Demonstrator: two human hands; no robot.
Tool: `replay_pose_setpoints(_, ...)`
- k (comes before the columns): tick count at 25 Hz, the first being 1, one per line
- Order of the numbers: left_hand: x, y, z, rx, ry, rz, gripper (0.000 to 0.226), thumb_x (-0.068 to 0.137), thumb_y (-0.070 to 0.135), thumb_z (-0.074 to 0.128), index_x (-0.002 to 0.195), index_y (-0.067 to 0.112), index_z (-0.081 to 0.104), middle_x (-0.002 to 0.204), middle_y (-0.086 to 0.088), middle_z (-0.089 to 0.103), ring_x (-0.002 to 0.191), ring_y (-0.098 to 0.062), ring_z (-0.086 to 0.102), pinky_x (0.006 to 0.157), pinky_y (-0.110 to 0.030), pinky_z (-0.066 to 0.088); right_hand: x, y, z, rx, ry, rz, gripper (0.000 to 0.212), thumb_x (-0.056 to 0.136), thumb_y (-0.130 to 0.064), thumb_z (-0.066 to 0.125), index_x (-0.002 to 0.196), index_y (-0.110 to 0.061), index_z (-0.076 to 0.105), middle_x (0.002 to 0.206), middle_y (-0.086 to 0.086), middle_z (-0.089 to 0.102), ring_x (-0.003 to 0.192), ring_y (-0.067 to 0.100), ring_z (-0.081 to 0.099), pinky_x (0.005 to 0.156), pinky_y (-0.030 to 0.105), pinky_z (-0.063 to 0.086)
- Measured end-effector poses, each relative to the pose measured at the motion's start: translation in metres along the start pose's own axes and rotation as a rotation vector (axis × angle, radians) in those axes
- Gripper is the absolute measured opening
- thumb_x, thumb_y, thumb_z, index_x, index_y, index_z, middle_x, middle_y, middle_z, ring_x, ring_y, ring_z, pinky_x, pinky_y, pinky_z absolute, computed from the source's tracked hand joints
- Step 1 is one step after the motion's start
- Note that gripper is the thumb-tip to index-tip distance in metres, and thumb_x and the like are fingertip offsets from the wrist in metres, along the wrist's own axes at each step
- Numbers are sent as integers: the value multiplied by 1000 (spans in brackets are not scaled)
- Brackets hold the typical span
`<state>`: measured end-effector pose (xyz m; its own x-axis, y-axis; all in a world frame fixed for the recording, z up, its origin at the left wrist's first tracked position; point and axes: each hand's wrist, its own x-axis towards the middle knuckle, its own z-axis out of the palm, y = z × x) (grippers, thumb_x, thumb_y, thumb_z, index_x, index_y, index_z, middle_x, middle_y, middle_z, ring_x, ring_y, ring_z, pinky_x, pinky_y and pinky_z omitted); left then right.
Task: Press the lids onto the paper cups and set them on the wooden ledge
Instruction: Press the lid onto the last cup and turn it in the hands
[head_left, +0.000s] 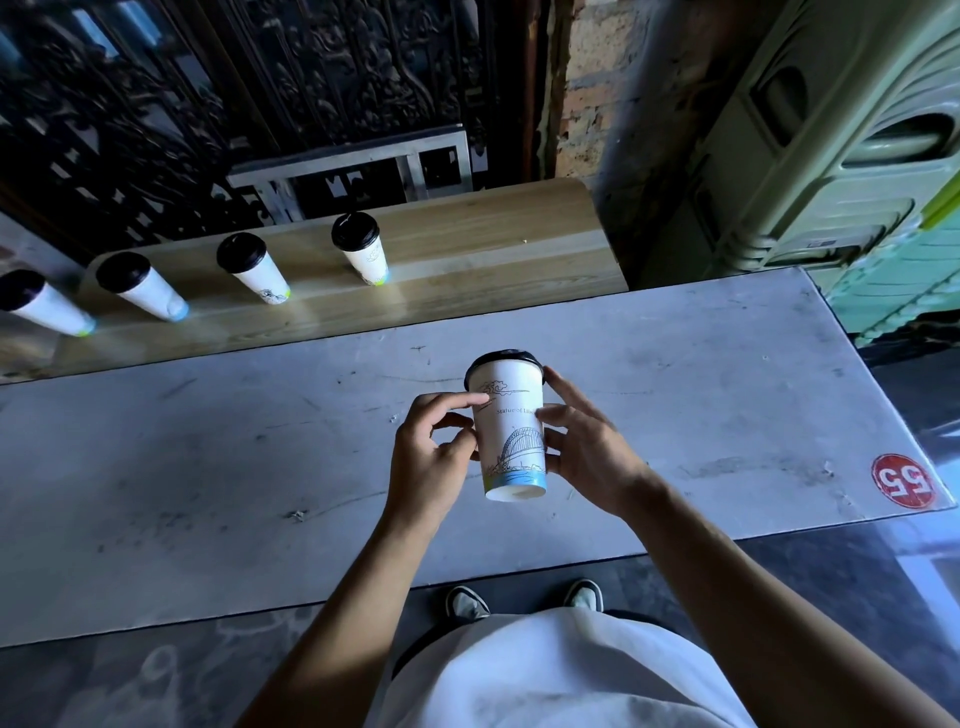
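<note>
A white paper cup (511, 441) with a bridge drawing and a black lid (504, 359) is tilted away from me above the grey table (208, 467). My left hand (431, 457) pinches its left side with fingertips. My right hand (587, 447) holds its right side, one finger touching the lid rim. Several lidded cups stand in a row on the wooden ledge (493, 249): one (361, 247) nearest the middle, another (254, 267) left of it, a third (140, 286) further left, and the last (44, 304) at the frame's left edge.
The right half of the wooden ledge holds nothing. A red round sticker (903, 480) marks the table's right corner. Dark ornate metalwork (260, 104) rises behind the ledge, and a green plastic container (831, 156) stands at the right. My shoes (524, 600) show below the table edge.
</note>
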<state>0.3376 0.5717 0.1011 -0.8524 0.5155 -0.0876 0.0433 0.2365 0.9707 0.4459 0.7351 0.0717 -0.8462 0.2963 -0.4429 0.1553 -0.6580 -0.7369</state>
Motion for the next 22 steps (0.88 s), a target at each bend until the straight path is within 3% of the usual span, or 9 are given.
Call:
replay_pose_setpoints(3, 1, -1, -1, 12, -12, 17, 51, 73, -4, 55, 99, 33, 78, 111, 4, 67, 96, -18, 72, 76, -49, 65, -1, -2, 0, -11, -17, -6, 74, 75, -23, 68, 147, -25, 52, 96, 9, 66, 80, 26, 57, 57, 31, 49)
replay_pose_setpoints(5, 2, -1, 0, -26, -7, -6, 49, 73, -3, 54, 98, 32, 77, 109, 2, 71, 96, -20, 72, 77, -49, 66, 0, -2, -3, 7, -32, -14, 63, 87, -12, 53, 148, -28, 52, 102, 16, 60, 79, 26, 57, 55, 31, 47)
replay_pose_setpoints(7, 2, -3, 1, -91, -2, -53, 42, 76, 1, 54, 97, 29, 77, 105, -1, 75, 95, -24, 73, 76, -46, 66, 0, -1, -6, 26, -53, -25, 67, 89, -2, 44, 150, -30, 50, 95, 16, 63, 69, 22, 60, 54, 31, 47)
replay_pose_setpoints(12, 1, -5, 2, -184, -19, -128, 20, 80, 21, 67, 97, 27, 75, 99, 3, 78, 93, -22, 74, 71, -31, 63, -1, -3, -5, 45, -80, -70, 71, 86, 1, 53, 148, -33, 49, 83, 16, 61, 62, 23, 56, 52, 31, 45)
replay_pose_setpoints(15, 1, -4, 2, -174, -23, -146, 22, 79, 29, 74, 101, 27, 73, 105, 4, 79, 100, -25, 74, 80, -42, 65, 1, -2, -5, 38, -64, -63, 69, 89, -5, 59, 149, -37, 47, 83, 12, 63, 67, 23, 56, 56, 33, 47)
replay_pose_setpoints(17, 0, -5, 1, -169, -32, -149, 26, 76, 34, 77, 101, 30, 72, 109, 4, 78, 105, -25, 74, 89, -50, 63, 2, 1, -6, 7, -33, -45, 71, 87, -7, 60, 151, -33, 44, 93, 12, 68, 77, 27, 54, 67, 38, 48)
replay_pose_setpoints(19, -1, -5, 1, -169, -42, -149, 28, 72, 40, 78, 98, 35, 72, 109, 6, 79, 105, -22, 74, 92, -51, 62, 3, 4, -6, -21, -15, -27, 71, 85, -8, 60, 151, -29, 46, 98, 12, 70, 84, 30, 53, 78, 45, 45)
replay_pose_setpoints(22, -1, -8, 2, -168, -47, -150, 25, 71, 38, 77, 95, 38, 72, 106, 8, 79, 104, -17, 74, 96, -47, 60, 2, 5, -5, -25, -14, -19, 71, 84, -11, 63, 151, -27, 46, 94, 8, 71, 83, 25, 60, 80, 43, 51)
